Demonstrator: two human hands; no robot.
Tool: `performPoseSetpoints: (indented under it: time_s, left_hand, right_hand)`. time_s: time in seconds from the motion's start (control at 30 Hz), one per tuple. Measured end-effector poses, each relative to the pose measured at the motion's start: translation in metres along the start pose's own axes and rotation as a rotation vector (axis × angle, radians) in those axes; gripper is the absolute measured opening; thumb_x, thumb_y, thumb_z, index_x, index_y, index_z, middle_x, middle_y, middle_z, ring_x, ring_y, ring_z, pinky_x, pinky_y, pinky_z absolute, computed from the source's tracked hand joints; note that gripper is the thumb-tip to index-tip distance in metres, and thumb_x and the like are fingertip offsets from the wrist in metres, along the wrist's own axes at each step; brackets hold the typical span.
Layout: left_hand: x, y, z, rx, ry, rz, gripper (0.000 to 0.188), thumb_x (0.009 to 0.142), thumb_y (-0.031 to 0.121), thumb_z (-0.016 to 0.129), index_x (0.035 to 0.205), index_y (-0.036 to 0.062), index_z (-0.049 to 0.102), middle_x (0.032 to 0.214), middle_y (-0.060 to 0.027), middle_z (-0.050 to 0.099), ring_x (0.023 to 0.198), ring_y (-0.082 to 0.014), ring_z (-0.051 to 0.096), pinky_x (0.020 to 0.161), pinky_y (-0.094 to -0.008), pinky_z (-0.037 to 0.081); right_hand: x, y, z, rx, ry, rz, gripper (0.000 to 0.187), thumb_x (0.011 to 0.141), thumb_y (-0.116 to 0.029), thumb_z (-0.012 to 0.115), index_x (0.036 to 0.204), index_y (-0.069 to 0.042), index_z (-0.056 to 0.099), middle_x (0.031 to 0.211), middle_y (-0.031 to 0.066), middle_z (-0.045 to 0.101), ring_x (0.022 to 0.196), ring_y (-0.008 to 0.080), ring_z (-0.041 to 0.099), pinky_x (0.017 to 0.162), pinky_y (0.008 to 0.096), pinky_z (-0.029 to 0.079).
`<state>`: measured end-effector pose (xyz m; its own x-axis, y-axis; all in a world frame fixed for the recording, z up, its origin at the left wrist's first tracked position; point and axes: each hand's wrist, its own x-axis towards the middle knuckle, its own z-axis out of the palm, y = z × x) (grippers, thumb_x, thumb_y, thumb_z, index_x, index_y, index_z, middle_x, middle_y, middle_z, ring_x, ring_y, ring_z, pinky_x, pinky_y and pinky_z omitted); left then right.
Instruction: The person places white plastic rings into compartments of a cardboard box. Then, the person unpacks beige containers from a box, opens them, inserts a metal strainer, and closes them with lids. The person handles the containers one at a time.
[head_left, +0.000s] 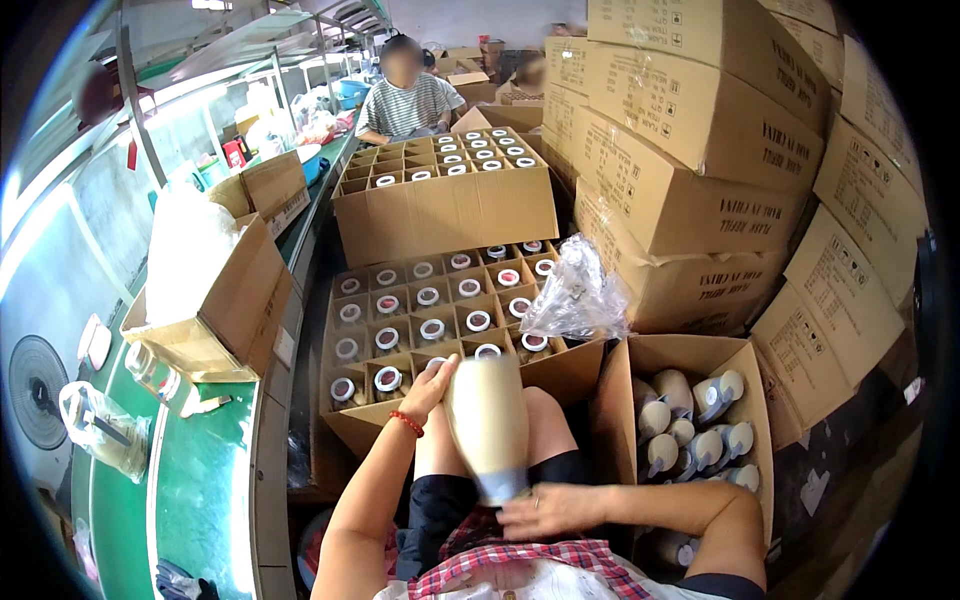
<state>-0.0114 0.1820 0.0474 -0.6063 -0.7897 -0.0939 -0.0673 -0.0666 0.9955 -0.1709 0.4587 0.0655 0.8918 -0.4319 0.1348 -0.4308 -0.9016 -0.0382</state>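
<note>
Over my lap a cream vacuum flask point(487, 415) with a blue-grey end point(505, 487) lies tilted, that end toward me. My left hand point(427, 392) is closed on its far end, at the left side; a red bead bracelet circles the wrist. At the blue-grey end, my right hand point(553, 511) has its fingers bent against the flask, slightly blurred, with a ring on one finger. Just beyond the flask stands a divided carton point(365, 418) holding several bottle-like pieces with white rings point(432, 329) on top.
An open carton point(620, 425) of similar flasks point(655, 418) stands at my right. Crumpled clear plastic point(580, 295) lies on the divided carton. Another divided carton point(450, 212) stands beyond. Stacked cartons point(690, 205) rise on the right. A green bench point(205, 480) runs along my left; a person point(405, 100) sits ahead.
</note>
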Motion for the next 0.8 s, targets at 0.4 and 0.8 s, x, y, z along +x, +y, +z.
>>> performPoseSetpoints:
  time_s: [0.4,0.8]
  left_hand:
    - [-0.014,-0.014,0.029,-0.634,-0.128,0.084,0.035,0.099,0.024,0.045,0.093,-0.0040,0.064,0.109,-0.0154,0.064,0.100,-0.0211,0.058,0.093,-0.0341,0.045]
    - [-0.026,0.008,0.016,0.256,-0.124,0.387,0.050,0.094,0.043,0.050,0.119,0.0005,0.058,0.129,-0.0147,0.057,0.121,-0.0255,0.051,0.102,-0.0411,0.039]
  right_hand:
    - [0.067,0.099,-0.074,0.052,0.483,0.794,0.035,0.087,-0.030,0.059,0.111,-0.005,0.063,0.110,0.0141,0.065,0.105,0.0314,0.061,0.088,0.0413,0.046]
    - [0.049,0.142,-0.050,1.017,0.838,0.791,0.060,0.100,-0.044,0.030,0.087,0.001,0.067,0.083,0.0148,0.066,0.080,0.0293,0.064,0.076,0.0392,0.049]
